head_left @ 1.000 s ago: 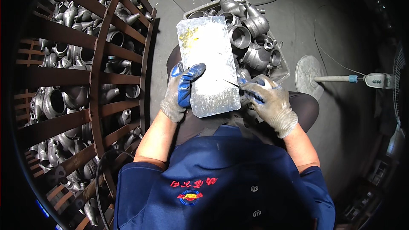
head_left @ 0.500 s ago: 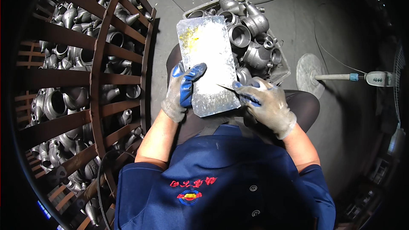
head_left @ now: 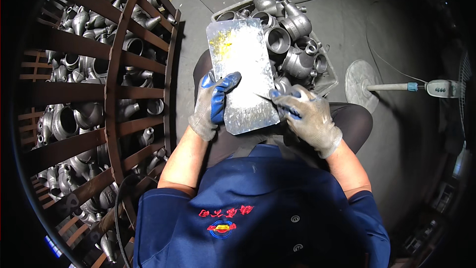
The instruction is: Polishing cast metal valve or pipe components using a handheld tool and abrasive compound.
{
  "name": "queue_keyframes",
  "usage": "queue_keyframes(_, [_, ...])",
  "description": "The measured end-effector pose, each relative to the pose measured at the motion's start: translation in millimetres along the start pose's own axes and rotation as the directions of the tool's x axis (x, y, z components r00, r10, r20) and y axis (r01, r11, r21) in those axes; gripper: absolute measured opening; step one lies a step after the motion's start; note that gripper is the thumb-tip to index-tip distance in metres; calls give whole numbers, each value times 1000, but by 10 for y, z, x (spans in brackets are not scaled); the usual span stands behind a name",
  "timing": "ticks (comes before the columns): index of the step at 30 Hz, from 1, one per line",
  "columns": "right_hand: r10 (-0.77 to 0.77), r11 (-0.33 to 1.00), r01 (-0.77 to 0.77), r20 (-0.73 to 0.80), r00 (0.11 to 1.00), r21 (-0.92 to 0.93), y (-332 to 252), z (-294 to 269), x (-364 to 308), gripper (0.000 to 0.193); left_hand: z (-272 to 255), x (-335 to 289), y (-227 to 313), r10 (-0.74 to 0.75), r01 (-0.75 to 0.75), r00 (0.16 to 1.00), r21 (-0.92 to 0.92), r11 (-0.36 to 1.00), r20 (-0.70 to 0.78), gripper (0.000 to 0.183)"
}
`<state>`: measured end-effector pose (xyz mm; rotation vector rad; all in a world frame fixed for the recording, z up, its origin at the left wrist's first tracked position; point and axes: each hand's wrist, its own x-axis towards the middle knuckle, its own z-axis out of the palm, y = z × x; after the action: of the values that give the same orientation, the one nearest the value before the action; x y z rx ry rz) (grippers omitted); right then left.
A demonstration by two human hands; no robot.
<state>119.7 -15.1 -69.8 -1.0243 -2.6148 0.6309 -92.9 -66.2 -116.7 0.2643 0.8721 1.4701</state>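
Note:
A shiny rectangular metal plate (head_left: 248,114) with clipped corners and a yellow smear near its far left lies tilted over my lap. My left hand (head_left: 212,99), in a grey glove with blue palm, grips its left edge, thumb on top. Gloved likewise, my right hand (head_left: 305,111) is closed around a thin pointed tool (head_left: 264,96) at the plate's right edge. Its dark tip reaches over the bright surface; the handle is hidden in my fingers, so its exact kind does not show.
Beyond the plate stands a crate (head_left: 327,87) heaped with grey metal castings (head_left: 297,62). On the left, a rusty barred cage (head_left: 111,89) holds many similar castings. A fan (head_left: 441,89) with a round base (head_left: 362,82) lies at the right. A black cable (head_left: 119,208) hangs by the cage.
My right hand and the pointed tool have shifted slightly away from me along the plate's right edge. The plate and my left hand are almost unmoved.

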Motion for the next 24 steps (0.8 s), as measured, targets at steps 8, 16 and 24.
queue_keyframes(8, [-24, 996, 27, -40, 999, 84, 40, 85, -7, 34, -12, 16, -4, -18, 18, 1000, -3, 1000, -7, 35])
queue_keyframes(16, [-31, 999, 33, -66, 997, 20, 25, 90, -31, 25, -27, 16, -16, -8, 8, 1000, 14, 1000, -8, 35])
queue_keyframes(24, [-28, 998, 32, -71, 997, 57, -10, 90, -11, 29, -49, 27, -19, -22, 23, 999, -43, 999, 27, 36])
